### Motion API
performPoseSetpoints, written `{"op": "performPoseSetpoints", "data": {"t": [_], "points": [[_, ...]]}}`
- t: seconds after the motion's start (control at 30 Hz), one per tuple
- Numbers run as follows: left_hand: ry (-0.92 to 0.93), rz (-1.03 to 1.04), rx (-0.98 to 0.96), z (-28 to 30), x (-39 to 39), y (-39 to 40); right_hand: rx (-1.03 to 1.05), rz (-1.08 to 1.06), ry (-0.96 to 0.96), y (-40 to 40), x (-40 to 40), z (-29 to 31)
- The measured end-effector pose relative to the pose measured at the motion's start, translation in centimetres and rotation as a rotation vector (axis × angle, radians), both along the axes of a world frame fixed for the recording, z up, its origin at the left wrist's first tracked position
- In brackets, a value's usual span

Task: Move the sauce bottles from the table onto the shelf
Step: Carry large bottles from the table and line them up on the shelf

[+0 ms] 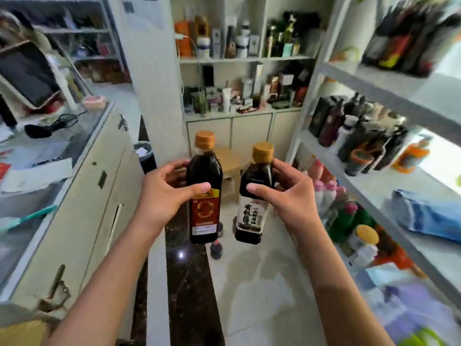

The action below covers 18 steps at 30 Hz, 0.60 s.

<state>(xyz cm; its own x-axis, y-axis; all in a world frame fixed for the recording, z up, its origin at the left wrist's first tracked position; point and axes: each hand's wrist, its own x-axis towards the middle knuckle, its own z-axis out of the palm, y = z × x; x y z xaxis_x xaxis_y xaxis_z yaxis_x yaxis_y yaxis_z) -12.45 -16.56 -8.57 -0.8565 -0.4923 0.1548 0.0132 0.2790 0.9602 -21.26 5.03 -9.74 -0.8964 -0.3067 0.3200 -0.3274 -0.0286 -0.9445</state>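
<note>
1. Your left hand [164,193] and right hand [287,193] each hold a sauce bottle upright in mid-air; red-label bottle [204,196] and white-label bottle [252,203] hang close together, narrow gap between.
2. 3 o'clock: shelf rack [389,86], middle tier packed with dark bottles [359,131]. Bare board near its front edge [381,188], just left of a blue bag [429,216].
3. 9 o'clock: glass counter [82,151] walls off that side.
4. 12 o'clock: wooden stool [230,161] ahead, open floor [262,283] below the hands.
5. 6 o'clock: small bottles on the floor [216,248] under the red-label bottle.
</note>
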Motion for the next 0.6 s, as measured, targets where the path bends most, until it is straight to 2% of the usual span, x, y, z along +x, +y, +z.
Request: {"op": "performPoseSetpoints", "data": {"t": [0.3, 0.6], "points": [[0.081, -0.188, 0.037, 2.9, -13.8, 9.9, -0.025, -0.269, 0.014, 11.4, -9.0, 3.0], [0.199, -0.417, 0.139, 4.6, -28.3, 15.5, 0.058, -0.472, 0.128, 15.7, -18.0, 7.3]]}}
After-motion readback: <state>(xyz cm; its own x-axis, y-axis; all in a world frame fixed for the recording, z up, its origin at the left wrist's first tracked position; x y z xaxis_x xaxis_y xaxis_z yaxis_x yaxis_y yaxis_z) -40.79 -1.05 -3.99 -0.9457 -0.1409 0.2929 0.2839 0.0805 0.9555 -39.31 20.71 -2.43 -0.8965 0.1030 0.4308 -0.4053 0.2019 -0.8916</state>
